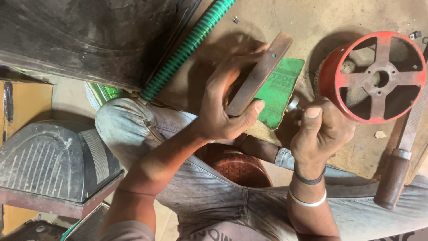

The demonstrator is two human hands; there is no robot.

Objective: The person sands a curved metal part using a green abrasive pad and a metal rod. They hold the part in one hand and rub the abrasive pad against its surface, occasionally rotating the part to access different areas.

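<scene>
Far left, we see a dusty grey ribbed plastic housing [49, 163] sitting low beside our knee, with a dark, grimy curved metal body [80, 35] above it. Moving in, a green ribbed flexible hose [189, 47] runs diagonally from the top edge down toward our lap, lying across the worn brown board worktop [321, 18].

Now our left hand [225, 100]: it's wrapped around a flat rusty-brown metal bar [259, 73], thumb along the lower edge and fingers curled over the far side, holding the bar tilted on edge, its upper end pointing up and right. Just under the bar lies a green rectangular sheet of abrasive paper [280, 91], flat on the worktop near its front edge, with the bar's lower end over its left side.

Below, between our grey denim knees [147, 129], sits a reddish-brown woven-pattern plastic stool [238, 167].

On to our right hand [322, 131], closed into a loose fist, thumb pressed on top, pinching a small shiny round metal piece [292, 103] that peeks out just at the paper's right edge. What sort of part it is, we can't make out. Two bands circle that wrist, one dark, one white.

Just beside that hand stands a red metal spoked drum [372, 76], open end facing us, with something pale inside. Far right, a long tool with a brown wooden handle [392, 178] lies along the worktop's edge.
</scene>
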